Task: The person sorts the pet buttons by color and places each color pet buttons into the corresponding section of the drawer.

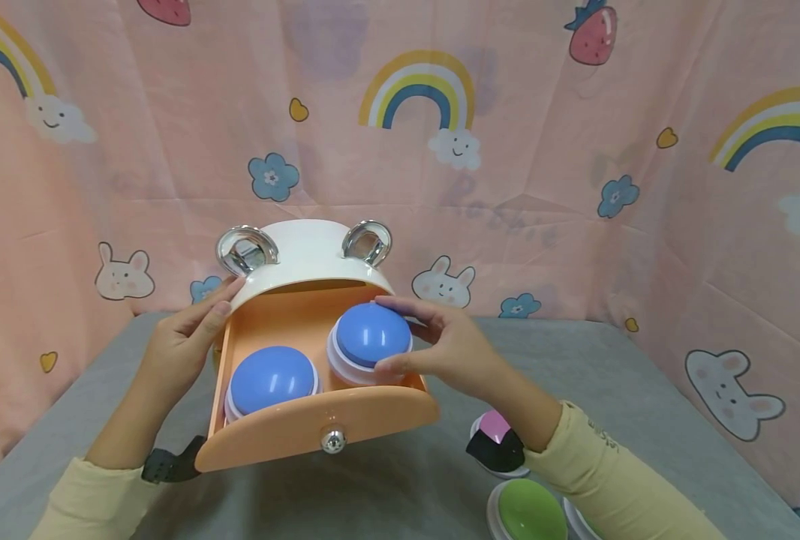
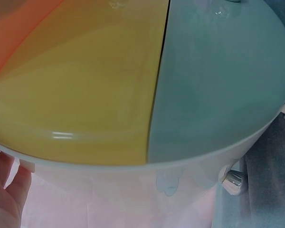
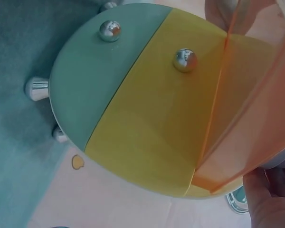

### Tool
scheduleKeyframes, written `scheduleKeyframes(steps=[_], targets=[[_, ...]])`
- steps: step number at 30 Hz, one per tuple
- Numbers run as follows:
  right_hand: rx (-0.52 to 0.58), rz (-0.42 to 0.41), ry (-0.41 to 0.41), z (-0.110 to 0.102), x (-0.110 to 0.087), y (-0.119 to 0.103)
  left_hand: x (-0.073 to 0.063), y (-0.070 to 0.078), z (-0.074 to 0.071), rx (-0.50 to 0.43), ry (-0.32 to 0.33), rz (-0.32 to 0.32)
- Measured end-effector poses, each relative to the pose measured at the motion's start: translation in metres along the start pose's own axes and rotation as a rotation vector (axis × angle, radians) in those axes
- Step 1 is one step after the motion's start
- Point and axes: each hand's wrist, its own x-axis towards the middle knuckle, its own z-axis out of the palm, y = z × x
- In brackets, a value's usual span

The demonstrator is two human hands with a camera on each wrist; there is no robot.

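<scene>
A white cabinet (image 1: pixel 308 247) with silver ring ears stands with its top orange drawer (image 1: pixel 373 409) pulled out. Two blue domed buttons with white bases are in the drawer. The left button (image 1: pixel 272 379) lies low against the drawer's front left corner. My right hand (image 1: pixel 440 345) grips the right button (image 1: pixel 373 334), thumb at its front and fingers at its far side; it sits higher and tilted. My left hand (image 1: pixel 187 337) rests its extended fingers on the cabinet's left side. In the left wrist view, fingertips (image 2: pixel 19 185) touch the white shell.
Below the orange drawer are a yellow drawer (image 3: pixel 152 109) and a teal drawer (image 3: pixel 90 71) with silver knobs. Silver feet (image 3: pixel 38 89) stick out at the base. Near my right forearm lie a pink-and-black button (image 1: pixel 497 442) and a green button (image 1: pixel 531 510) on the grey table (image 1: pixel 575 367).
</scene>
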Motion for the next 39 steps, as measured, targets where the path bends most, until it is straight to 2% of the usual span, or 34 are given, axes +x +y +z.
scheduleKeyframes(steps=[5, 17, 32, 39], targets=[[-0.017, -0.017, -0.002, 0.0022, 0.0003, 0.0008, -0.0002, -0.0008, -0.0004, -0.002, -0.002, 0.0], [-0.054, 0.014, -0.012, 0.0063, -0.0002, -0.0031, 0.0, -0.0009, 0.0001, -0.006, 0.0, 0.001], [-0.166, -0.058, -0.023, 0.0086, -0.0002, 0.0031, -0.0003, -0.0011, 0.0007, -0.011, -0.003, 0.009], [-0.196, -0.035, -0.029, 0.0101, -0.0009, 0.0025, -0.0002, -0.0007, 0.0004, -0.009, 0.0, 0.012]])
